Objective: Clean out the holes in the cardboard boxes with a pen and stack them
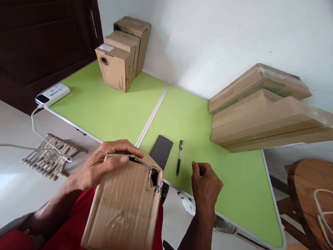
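A cardboard box (125, 205) rests close against the red clothing at the front, tilted, with a torn, dark-edged hole near its upper right corner. My left hand (104, 163) grips the box's top edge, thumb on the near face and fingers over the top. To the right, my right hand (206, 184) is curled closed above the table's front edge, with nothing showing between its fingers. A pen (179, 158) lies to the left of that hand. Beyond the box a dark-screened phone (161, 151) lies flat, partly covered by the box.
The green table (104, 104) has a pale seam across it. Several cardboard boxes (114, 69) stand at the back left, others (260, 114) at the right by the wall. A white device (53, 94) with a cable sits at the left edge. A wooden stool (314, 194) stands at right.
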`<state>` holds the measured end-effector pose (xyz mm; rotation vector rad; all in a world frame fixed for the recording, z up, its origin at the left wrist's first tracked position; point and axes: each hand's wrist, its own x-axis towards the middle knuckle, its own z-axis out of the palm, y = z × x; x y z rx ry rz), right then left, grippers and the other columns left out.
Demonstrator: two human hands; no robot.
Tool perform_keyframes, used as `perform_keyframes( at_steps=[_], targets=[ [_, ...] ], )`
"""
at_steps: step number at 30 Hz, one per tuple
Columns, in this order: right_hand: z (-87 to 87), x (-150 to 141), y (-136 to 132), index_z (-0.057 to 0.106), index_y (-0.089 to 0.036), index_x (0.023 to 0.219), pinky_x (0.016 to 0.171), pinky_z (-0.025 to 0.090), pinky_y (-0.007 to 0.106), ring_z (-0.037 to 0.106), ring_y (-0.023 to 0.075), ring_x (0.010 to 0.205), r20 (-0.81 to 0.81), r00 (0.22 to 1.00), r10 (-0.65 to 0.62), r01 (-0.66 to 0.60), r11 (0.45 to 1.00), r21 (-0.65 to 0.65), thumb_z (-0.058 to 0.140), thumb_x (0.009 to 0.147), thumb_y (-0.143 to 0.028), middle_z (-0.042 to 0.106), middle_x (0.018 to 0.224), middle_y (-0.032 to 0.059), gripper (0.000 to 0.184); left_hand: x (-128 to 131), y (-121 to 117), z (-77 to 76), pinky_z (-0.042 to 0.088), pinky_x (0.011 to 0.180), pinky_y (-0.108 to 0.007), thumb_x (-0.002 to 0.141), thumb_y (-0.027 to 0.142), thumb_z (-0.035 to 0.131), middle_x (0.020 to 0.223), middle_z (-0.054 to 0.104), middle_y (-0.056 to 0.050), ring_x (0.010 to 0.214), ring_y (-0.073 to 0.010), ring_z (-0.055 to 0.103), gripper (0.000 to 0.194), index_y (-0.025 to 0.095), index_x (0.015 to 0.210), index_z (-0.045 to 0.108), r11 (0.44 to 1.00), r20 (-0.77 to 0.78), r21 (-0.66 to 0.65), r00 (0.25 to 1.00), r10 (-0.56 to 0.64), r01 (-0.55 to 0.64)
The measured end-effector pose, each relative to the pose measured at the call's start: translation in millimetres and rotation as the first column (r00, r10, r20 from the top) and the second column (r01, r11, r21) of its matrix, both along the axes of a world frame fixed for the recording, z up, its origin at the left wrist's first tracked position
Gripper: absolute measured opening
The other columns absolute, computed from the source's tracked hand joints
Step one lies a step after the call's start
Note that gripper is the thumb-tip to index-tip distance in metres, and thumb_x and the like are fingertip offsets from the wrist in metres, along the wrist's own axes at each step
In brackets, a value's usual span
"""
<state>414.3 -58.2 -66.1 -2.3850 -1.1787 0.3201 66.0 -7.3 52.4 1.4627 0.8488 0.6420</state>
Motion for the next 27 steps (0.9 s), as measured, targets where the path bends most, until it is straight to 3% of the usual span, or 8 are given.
perform_keyframes(
  at_steps=[3, 5, 10, 12, 14, 18, 23, 27],
  targets=[
    [15.9, -24.7, 16.2, 0.064, -0.024, 0.088, 0.087, 0.051, 0.043, 0.071, 0.0303, 0.087, -0.06, 0.988, 0.144, -0.139, 0.987, 0.083, 0.045, 0.096, -0.066, 0.079, 0.093, 0.0148, 0.046, -1.2, -1.5, -1.0, 0.05, 0.106, -0.042, 0.109, 0.059, 0.061, 0.135, 0.079, -0.01, 0.123, -0.0343, 0.072, 0.046, 0.025, 0.127, 0.085, 0.999, 0.007, 0.033, 1.0, -0.019, 0.019],
    [19.4, -48.6, 33.0, 0.066, -0.025, 0.091, 0.084, 0.051, 0.038, 0.073, 0.0278, 0.087, -0.113, 0.956, 0.27, -0.263, 0.962, 0.073, 0.05, 0.099, -0.067, 0.08, 0.095, 0.0109, 0.046, -3.1, -2.3, -4.1, 0.052, 0.108, -0.042, 0.108, 0.058, 0.061, 0.135, 0.08, -0.012, 0.124, -0.035, 0.072, 0.045, 0.024, 0.129, 0.084, 0.996, 0.024, 0.08, 0.999, -0.046, 0.044],
    [7.3, -109.4, 83.3, 0.07, -0.022, 0.103, 0.074, 0.041, 0.033, 0.072, 0.0267, 0.091, -0.14, 0.88, 0.455, -0.467, 0.881, -0.076, 0.074, 0.099, -0.054, 0.08, 0.103, 0.0085, 0.032, -10.2, -4.9, -15.2, 0.052, 0.113, -0.04, 0.107, 0.054, 0.063, 0.136, 0.08, -0.01, 0.128, -0.0343, 0.073, 0.043, 0.026, 0.132, 0.084, 0.993, 0.058, 0.116, 0.997, -0.042, 0.035],
    [2.2, -123.0, 98.1, 0.071, -0.021, 0.104, 0.071, 0.035, 0.032, 0.07, 0.0247, 0.09, -0.129, 0.861, 0.492, -0.507, 0.851, -0.136, 0.074, 0.103, -0.041, 0.08, 0.108, 0.0088, 0.02, -13.4, -6.3, -17.9, 0.05, 0.116, -0.042, 0.107, 0.057, 0.063, 0.138, 0.079, -0.011, 0.131, -0.0358, 0.071, 0.045, 0.026, 0.132, 0.084, 0.996, 0.051, 0.088, 0.998, -0.029, 0.024],
    [-0.2, -127.4, 106.3, 0.072, -0.022, 0.101, 0.069, 0.03, 0.032, 0.067, 0.0221, 0.088, -0.115, 0.851, 0.512, -0.525, 0.832, -0.181, 0.065, 0.106, -0.025, 0.079, 0.109, 0.0077, 0.009, -15.6, -7.5, -17.9, 0.047, 0.121, -0.046, 0.106, 0.06, 0.063, 0.142, 0.077, -0.012, 0.135, -0.0378, 0.068, 0.048, 0.025, 0.132, 0.084, 0.999, 0.024, 0.052, 1.0, -0.001, -0.001],
    [0.1, -118.3, 106.3, 0.07, -0.02, 0.095, 0.069, 0.032, 0.031, 0.064, 0.02, 0.084, -0.088, 0.841, 0.535, -0.539, 0.81, -0.23, 0.057, 0.107, -0.014, 0.076, 0.1, 0.0047, 0.019, -14.2, -6.0, -10.9, 0.044, 0.125, -0.047, 0.104, 0.066, 0.063, 0.144, 0.077, -0.01, 0.141, -0.0389, 0.064, 0.05, 0.027, 0.129, 0.085, 0.998, -0.027, -0.017, 0.998, 0.057, -0.058],
    [2.5, -108.2, 99.4, 0.07, -0.019, 0.1, 0.077, 0.042, 0.03, 0.067, 0.0198, 0.09, -0.066, 0.819, 0.57, -0.567, 0.786, -0.246, 0.062, 0.105, -0.011, 0.075, 0.102, 0.0032, 0.012, -7.2, 4.8, -8.7, 0.057, 0.102, -0.04, 0.106, 0.063, 0.063, 0.135, 0.081, -0.006, 0.123, -0.0351, 0.074, 0.043, 0.034, 0.125, 0.087, 0.998, -0.004, 0.06, 0.999, 0.036, -0.036],
    [10.7, -109.2, 87.1, 0.071, -0.022, 0.12, 0.084, 0.048, 0.029, 0.072, 0.0219, 0.111, -0.037, 0.827, 0.561, -0.551, 0.797, -0.248, 0.064, 0.105, -0.011, 0.074, 0.13, 0.0076, 0.02, -5.8, 7.4, -10.0, 0.059, 0.101, -0.04, 0.106, 0.062, 0.062, 0.133, 0.082, -0.006, 0.119, -0.0347, 0.075, 0.043, 0.033, 0.125, 0.087, 0.996, 0.02, 0.082, 0.999, 0.032, -0.034]
  ],
)
